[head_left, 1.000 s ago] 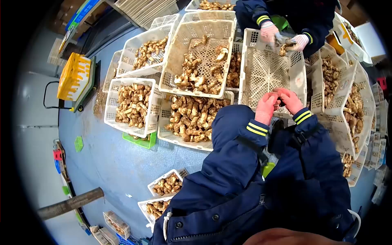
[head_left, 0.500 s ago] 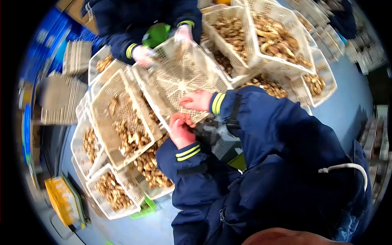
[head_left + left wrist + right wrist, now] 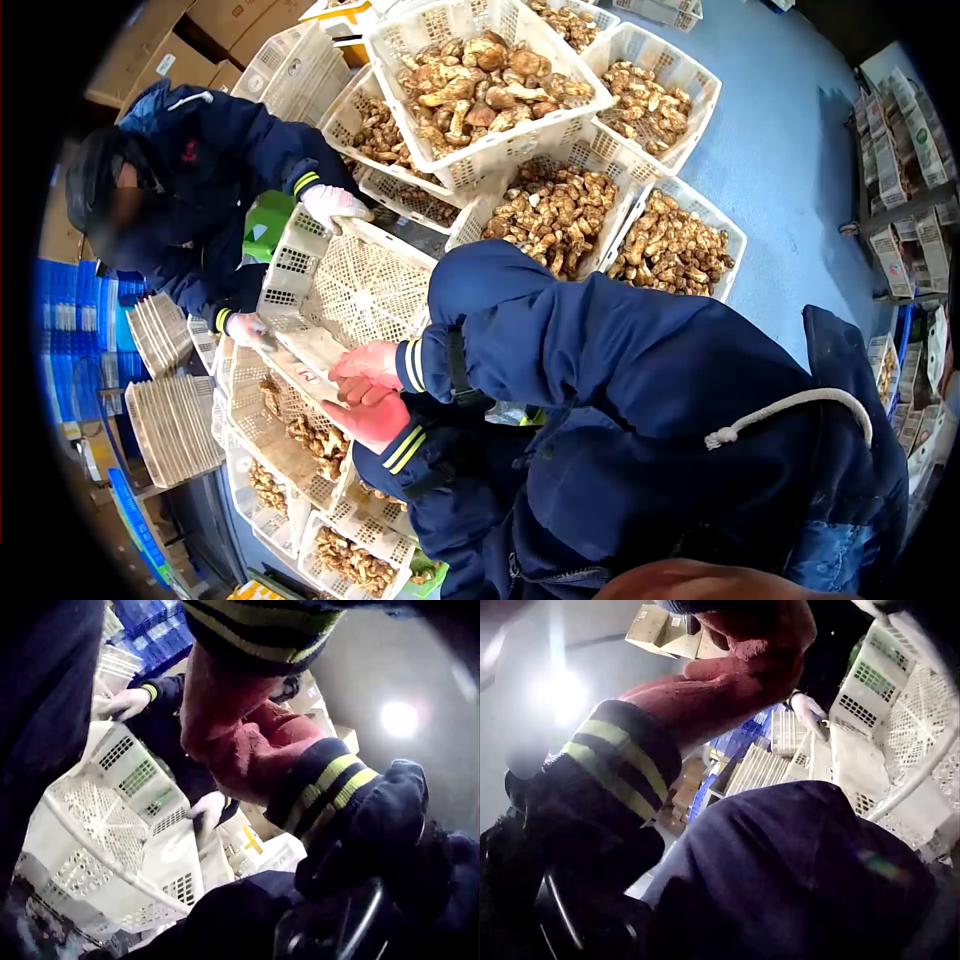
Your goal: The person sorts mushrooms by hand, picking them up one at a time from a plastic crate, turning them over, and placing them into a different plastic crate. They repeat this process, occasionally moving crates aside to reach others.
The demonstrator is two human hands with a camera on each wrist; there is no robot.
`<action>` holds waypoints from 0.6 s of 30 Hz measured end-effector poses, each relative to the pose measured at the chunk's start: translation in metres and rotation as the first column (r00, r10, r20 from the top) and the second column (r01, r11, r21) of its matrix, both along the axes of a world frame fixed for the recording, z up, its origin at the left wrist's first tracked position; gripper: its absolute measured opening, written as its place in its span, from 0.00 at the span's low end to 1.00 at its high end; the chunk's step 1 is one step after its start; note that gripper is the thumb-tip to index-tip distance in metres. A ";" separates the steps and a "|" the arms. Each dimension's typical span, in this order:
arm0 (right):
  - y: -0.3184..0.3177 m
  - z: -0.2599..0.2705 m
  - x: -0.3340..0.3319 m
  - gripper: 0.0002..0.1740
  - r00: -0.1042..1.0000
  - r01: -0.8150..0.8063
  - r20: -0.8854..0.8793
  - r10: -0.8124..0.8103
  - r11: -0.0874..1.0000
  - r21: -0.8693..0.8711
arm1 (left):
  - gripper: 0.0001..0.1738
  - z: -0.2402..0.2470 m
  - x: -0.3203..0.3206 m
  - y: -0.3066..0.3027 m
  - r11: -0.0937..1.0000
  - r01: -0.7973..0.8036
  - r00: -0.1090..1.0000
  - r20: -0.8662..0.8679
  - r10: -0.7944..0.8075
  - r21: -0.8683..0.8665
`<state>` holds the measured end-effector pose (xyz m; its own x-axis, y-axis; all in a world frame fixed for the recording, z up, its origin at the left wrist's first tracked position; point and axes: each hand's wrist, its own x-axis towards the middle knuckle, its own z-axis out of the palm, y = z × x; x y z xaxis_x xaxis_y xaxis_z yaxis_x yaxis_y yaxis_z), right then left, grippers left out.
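Both of my hands wear pinkish-red gloves and meet in front of my body in the head view, at the near corner of a white mesh crate (image 3: pixel 365 285). My left hand (image 3: pixel 376 418) is the lower one, its fingers loosely bent. Just above it, my right hand (image 3: pixel 368 363) overlaps its fingers, and no object shows between them. In both wrist views a gloved hand stands high over the crate. Another person's gloved hands (image 3: pixel 335 205) rest at the far rim and side of this crate, whose mesh floor is bare.
Crates of mushrooms stand to the right, one heaped with large mushrooms (image 3: pixel 490 85). More mushroom crates (image 3: pixel 285 430) sit to the lower left. Stacked white crates (image 3: pixel 175 430) and blue crates (image 3: pixel 75 330) line the left side. Blue floor (image 3: pixel 775 130) shows at the upper right.
My view has swung to the right, so the crates on that side now fill the upper middle. My hands were together, parted slightly, then came together again. The other person's hands shifted to the crate's rims.
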<state>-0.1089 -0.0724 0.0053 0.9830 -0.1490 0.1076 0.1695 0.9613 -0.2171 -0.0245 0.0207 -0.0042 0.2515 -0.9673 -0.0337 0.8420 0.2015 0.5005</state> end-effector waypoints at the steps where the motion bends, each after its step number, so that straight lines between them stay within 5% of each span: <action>1: -0.001 0.009 -0.005 0.07 0.998 -0.010 0.068 0.012 0.999 -0.033 | 0.23 0.010 -0.002 -0.001 0.999 0.010 0.999 0.051 -0.013 0.044; 2: 0.002 0.018 -0.012 0.07 0.997 -0.002 0.081 0.005 0.999 -0.038 | 0.23 0.024 -0.015 -0.003 0.973 -0.117 0.992 0.063 0.106 0.199; 4: 0.009 0.037 -0.021 0.10 0.893 0.145 -0.382 -0.240 0.955 -0.260 | 0.24 0.025 -0.023 -0.003 0.979 -0.117 0.993 0.055 0.109 0.169; 7: 0.009 0.030 -0.017 0.14 0.928 0.135 -0.313 -0.201 0.966 -0.222 | 0.26 0.029 -0.028 -0.003 0.942 -0.242 0.954 0.236 0.187 0.233; 9: 0.014 0.024 -0.016 0.15 0.960 0.157 -0.210 -0.186 0.977 -0.146 | 0.27 0.032 -0.038 -0.004 0.961 -0.234 0.968 0.130 0.216 0.146; 11: 0.022 0.017 -0.010 0.15 0.981 0.163 -0.102 -0.168 0.985 -0.055 | 0.28 0.031 -0.027 0.005 0.894 -0.372 0.891 0.367 0.268 0.250; 12: 0.023 0.011 -0.005 0.17 0.983 0.176 -0.047 -0.179 0.982 -0.068 | 0.27 0.028 -0.019 0.005 0.912 -0.329 0.915 0.322 0.244 0.245; 15: 0.025 0.021 -0.008 0.15 0.980 0.179 -0.073 -0.183 0.983 -0.050 | 0.25 0.043 -0.036 0.006 0.931 -0.302 0.951 0.141 0.277 0.205; 16: 0.024 0.033 -0.024 0.13 0.994 0.095 -0.050 -0.094 0.995 0.022 | 0.23 0.051 -0.046 0.008 0.886 -0.364 0.916 0.286 0.283 0.287; 17: 0.020 0.031 -0.024 0.12 0.987 0.031 -0.156 -0.033 0.999 -0.017 | 0.21 0.024 -0.023 0.012 0.936 -0.263 0.948 0.244 0.205 0.233; 18: 0.022 0.003 0.008 0.11 0.942 0.202 -0.265 -0.205 0.979 -0.038 | 0.20 -0.009 -0.011 0.013 0.975 -0.189 0.950 0.273 0.151 0.119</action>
<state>-0.1007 -0.0506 0.0079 0.9248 -0.3493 -0.1511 0.2963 0.9100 -0.2901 -0.0353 0.0334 -0.0132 0.4300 -0.8994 -0.0789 0.6381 0.2409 0.7313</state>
